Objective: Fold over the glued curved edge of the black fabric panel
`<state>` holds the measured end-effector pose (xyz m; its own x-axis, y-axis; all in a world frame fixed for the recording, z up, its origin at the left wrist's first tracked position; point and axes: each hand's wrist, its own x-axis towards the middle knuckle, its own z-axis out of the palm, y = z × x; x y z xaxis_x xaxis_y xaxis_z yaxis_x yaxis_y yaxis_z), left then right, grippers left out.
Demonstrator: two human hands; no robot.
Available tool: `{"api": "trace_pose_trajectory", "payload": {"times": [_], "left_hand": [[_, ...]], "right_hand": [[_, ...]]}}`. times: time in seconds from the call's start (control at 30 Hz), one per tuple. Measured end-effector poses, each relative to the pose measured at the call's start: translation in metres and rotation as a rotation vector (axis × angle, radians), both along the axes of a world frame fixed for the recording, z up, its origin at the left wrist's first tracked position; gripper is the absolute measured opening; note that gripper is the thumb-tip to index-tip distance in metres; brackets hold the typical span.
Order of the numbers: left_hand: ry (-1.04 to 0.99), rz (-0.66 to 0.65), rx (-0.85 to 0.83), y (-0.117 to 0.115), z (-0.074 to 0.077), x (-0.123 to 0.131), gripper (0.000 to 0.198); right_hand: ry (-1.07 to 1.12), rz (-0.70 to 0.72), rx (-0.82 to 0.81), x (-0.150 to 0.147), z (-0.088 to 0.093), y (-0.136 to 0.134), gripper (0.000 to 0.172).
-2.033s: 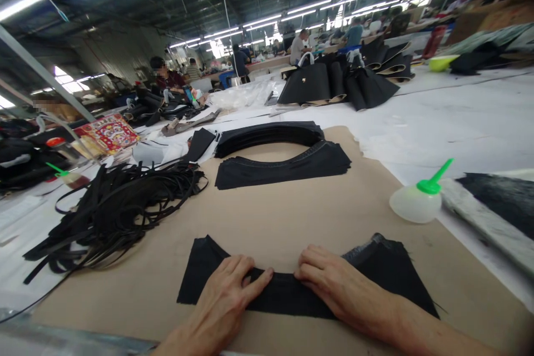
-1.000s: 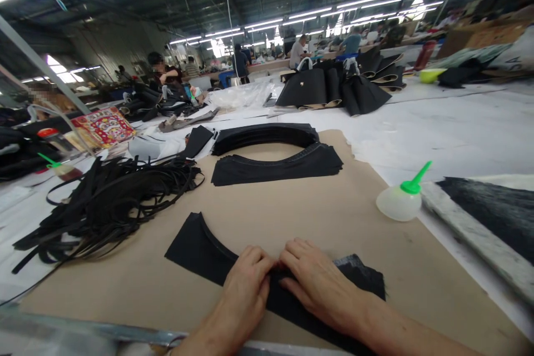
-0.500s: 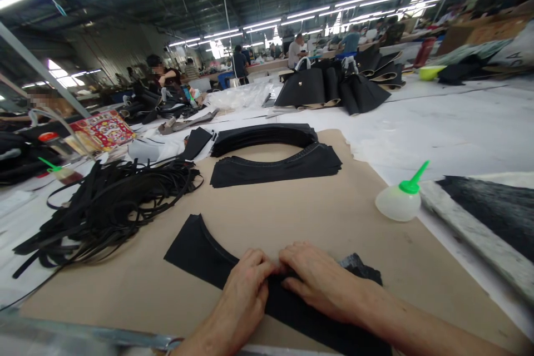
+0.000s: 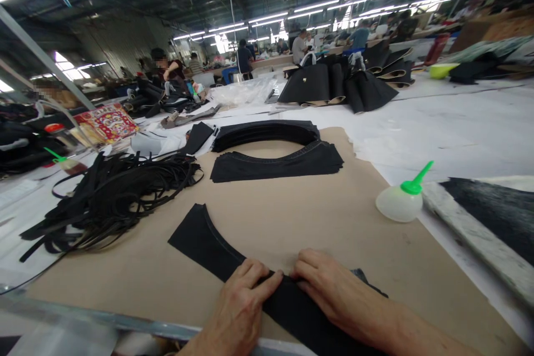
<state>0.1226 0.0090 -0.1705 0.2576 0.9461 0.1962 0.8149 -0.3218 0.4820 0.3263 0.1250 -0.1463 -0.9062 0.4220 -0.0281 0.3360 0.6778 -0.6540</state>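
A curved black fabric piece lies slantwise on the brown paper, with a narrow folded edge along its inner curve. At the middle of that curve my left hand presses on the fold, fingers bent and closed on the edge. Just to the right, my right hand pinches the same edge with curled fingers; its fingertips almost meet the left ones. Beyond the right hand, a short end of the edge strip stands up, partly hidden by the wrist. The piece's near end runs under my right forearm.
Stacked curved black pieces lie ahead on the brown paper. A tangle of black strips is at left. To the right stand a squeeze bottle with a green nozzle and a black-topped slab. Co-workers are in the background.
My right hand has shifted slightly right and toward me along the folded edge. The raised strip end beyond it now shows less. My left hand stays on the fabric, its index finger reaching farther right.
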Motion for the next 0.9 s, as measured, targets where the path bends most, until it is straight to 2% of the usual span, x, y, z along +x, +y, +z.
{"api": "trace_pose_trajectory", "payload": {"times": [0.2, 0.37, 0.53, 0.63, 0.73, 0.9], "left_hand": [[0.015, 0.026, -0.040, 0.000, 0.007, 0.002, 0.045], [0.041, 0.058, 0.038, 0.005, 0.009, 0.012, 0.043], [-0.021, -0.025, 0.113, 0.013, 0.002, 0.026, 0.040], [0.030, -0.070, 0.162, 0.013, -0.007, 0.028, 0.035], [0.104, -0.121, 0.259, 0.011, -0.014, 0.026, 0.039], [0.114, -0.158, 0.311, 0.010, -0.013, 0.024, 0.049]], "right_hand": [[0.016, -0.014, -0.039, 0.014, -0.001, -0.001, 0.018], [0.055, -0.016, 0.003, 0.020, -0.005, 0.000, 0.014], [0.069, -0.007, 0.076, 0.020, -0.007, -0.003, 0.015], [0.076, -0.020, 0.080, 0.022, -0.007, -0.002, 0.015], [0.089, -0.033, 0.052, 0.027, -0.006, 0.002, 0.010], [0.091, -0.054, -0.012, 0.037, -0.004, 0.009, 0.012]]}}
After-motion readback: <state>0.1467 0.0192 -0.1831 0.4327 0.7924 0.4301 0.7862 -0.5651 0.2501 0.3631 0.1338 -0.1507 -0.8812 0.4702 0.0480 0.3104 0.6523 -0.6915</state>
